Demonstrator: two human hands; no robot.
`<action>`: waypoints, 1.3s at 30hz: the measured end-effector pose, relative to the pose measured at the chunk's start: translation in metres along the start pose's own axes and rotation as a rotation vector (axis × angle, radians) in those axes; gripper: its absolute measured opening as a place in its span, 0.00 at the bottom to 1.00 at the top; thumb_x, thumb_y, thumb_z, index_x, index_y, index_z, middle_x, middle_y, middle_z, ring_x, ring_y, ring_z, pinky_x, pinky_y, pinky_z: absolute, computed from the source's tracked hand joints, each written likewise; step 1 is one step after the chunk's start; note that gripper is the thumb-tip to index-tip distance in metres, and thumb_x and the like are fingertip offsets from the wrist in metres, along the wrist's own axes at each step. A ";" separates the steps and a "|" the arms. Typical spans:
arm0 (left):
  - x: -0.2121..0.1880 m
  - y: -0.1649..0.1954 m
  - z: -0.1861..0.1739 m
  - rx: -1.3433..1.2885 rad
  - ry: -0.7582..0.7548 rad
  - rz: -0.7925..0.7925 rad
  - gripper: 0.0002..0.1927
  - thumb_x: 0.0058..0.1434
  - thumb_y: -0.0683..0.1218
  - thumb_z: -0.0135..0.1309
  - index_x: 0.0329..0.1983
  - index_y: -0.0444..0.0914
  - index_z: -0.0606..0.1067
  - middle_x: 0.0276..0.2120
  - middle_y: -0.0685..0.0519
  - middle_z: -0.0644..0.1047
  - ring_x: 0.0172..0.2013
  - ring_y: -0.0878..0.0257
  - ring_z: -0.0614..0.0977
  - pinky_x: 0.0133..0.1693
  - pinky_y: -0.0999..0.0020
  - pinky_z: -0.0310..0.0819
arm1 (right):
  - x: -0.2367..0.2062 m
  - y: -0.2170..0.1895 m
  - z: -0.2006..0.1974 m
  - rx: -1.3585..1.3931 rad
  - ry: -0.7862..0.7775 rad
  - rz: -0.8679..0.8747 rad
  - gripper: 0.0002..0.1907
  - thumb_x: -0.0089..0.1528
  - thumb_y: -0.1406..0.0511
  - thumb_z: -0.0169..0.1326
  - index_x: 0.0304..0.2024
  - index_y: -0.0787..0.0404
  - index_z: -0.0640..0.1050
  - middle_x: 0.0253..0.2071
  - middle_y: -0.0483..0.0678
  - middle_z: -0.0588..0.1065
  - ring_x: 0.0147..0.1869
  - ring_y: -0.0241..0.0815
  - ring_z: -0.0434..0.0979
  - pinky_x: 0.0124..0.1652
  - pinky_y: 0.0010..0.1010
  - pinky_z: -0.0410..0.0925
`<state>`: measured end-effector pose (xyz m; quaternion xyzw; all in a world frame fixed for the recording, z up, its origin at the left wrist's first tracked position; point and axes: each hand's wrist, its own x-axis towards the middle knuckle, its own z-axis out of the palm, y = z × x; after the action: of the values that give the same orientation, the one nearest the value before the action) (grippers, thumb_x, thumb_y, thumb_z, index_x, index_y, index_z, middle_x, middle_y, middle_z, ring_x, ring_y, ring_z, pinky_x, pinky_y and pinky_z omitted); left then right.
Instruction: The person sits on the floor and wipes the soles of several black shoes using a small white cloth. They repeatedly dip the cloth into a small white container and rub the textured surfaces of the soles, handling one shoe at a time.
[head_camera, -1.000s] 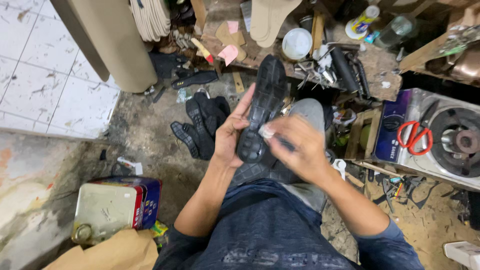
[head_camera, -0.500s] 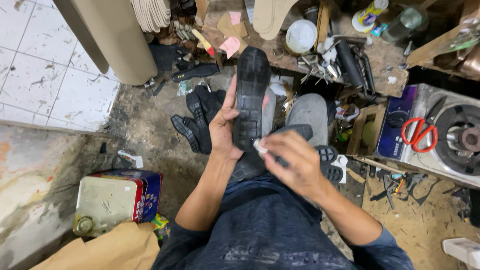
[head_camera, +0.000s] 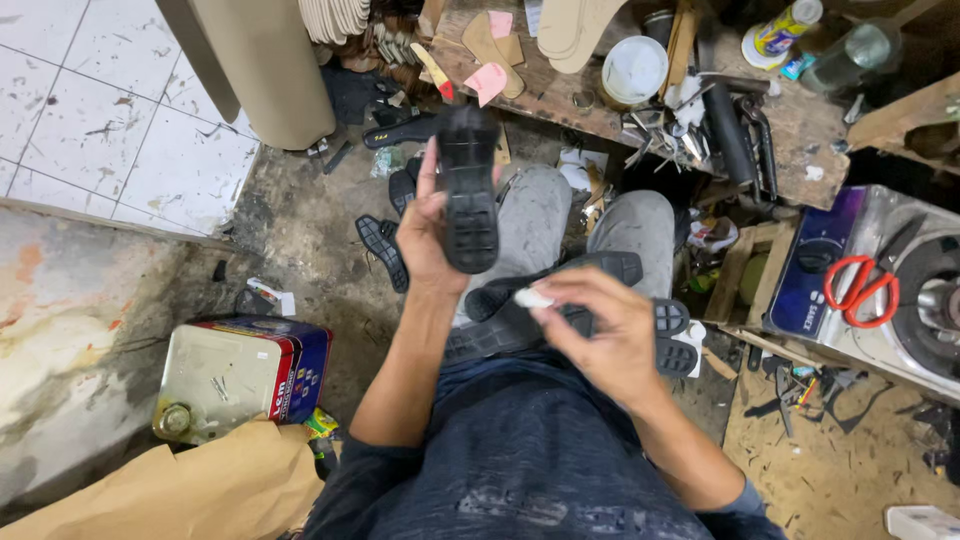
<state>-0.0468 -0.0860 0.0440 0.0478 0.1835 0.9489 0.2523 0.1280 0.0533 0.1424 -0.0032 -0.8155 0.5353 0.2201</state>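
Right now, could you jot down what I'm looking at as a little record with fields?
Setting: cluttered shoe-repair corner, person seated
Left hand: holds a black shoe sole raised, tread facing the camera
Right hand: pinches a small white piece in its fingertips
Lap: more black soles lie across the knees
Floor left: rectangular metal can beside brown paper
Right: red-handled scissors on a machine
Bench: white tub

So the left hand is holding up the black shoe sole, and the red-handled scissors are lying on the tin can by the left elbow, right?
Not quite. The left hand does hold the black shoe sole, but the head view shows the red-handled scissors lying on the machine at the right, not on the tin can.
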 end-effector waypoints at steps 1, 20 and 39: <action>0.003 0.006 -0.014 0.006 -0.017 0.020 0.43 0.61 0.43 0.46 0.81 0.43 0.51 0.68 0.36 0.67 0.61 0.41 0.75 0.58 0.55 0.75 | 0.001 0.006 -0.005 0.065 0.048 0.039 0.12 0.58 0.76 0.64 0.45 0.66 0.82 0.47 0.50 0.81 0.48 0.38 0.82 0.48 0.26 0.74; -0.099 -0.037 -0.014 2.080 -0.572 0.064 0.32 0.41 0.45 0.67 0.53 0.36 0.77 0.58 0.42 0.70 0.60 0.45 0.68 0.63 0.41 0.50 | -0.012 0.056 -0.020 0.248 0.323 0.322 0.13 0.62 0.79 0.60 0.49 0.70 0.80 0.46 0.46 0.77 0.46 0.31 0.75 0.46 0.20 0.69; -0.067 0.025 0.001 1.235 0.035 -0.107 0.15 0.70 0.49 0.56 0.40 0.29 0.76 0.29 0.45 0.74 0.33 0.56 0.74 0.34 0.56 0.70 | -0.003 0.076 -0.034 0.263 0.416 0.357 0.13 0.63 0.78 0.62 0.50 0.69 0.81 0.45 0.45 0.78 0.46 0.30 0.75 0.47 0.19 0.68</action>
<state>-0.0005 -0.1392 0.0541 0.1602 0.7048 0.6544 0.2222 0.1257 0.1149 0.0865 -0.2275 -0.6632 0.6542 0.2835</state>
